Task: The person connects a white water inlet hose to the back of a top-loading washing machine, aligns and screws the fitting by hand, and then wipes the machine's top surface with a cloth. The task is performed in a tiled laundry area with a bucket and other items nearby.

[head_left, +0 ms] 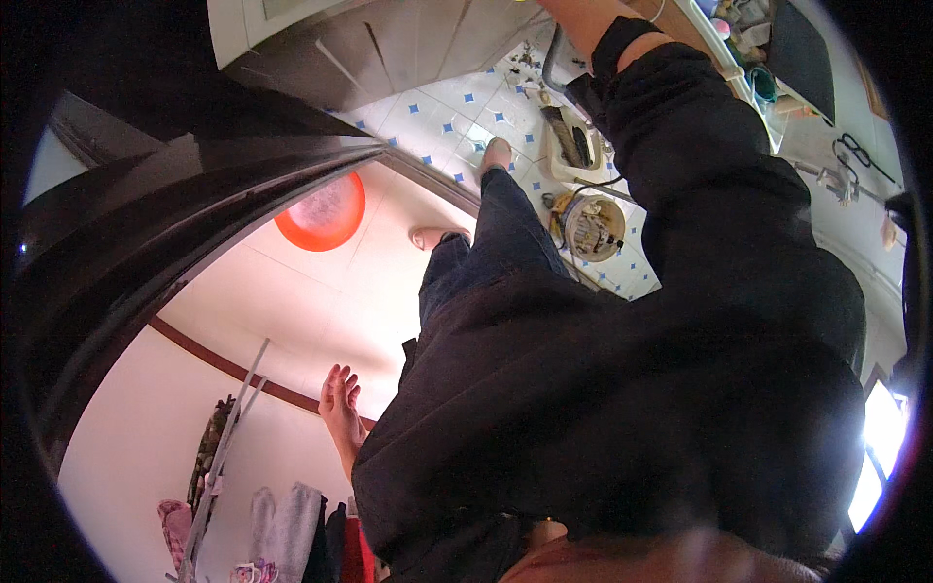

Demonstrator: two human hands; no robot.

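My left hand (340,403) hangs at my side near the lower left. Its fingers are loosely apart and hold nothing. Beyond it runs the brown baseboard (224,361) of the pale wall. Up toward the top edge reaches my right arm in a black sleeve (680,117), with the bare forearm (588,24) leaving the picture there. The right hand lies outside the view, so what it touches is hidden. Nearest to that forearm is a white cabinet or door panel (389,53) with dark streaks along its lower part.
I straddle a doorway with a dark frame (428,175). An orange-red basin (326,214) sits on the floor at left. On blue-dotted tiles stand a bucket (591,228) of odds and ends and a white container (575,146) with a brush-like thing. Clothes (292,525) hang lower left.
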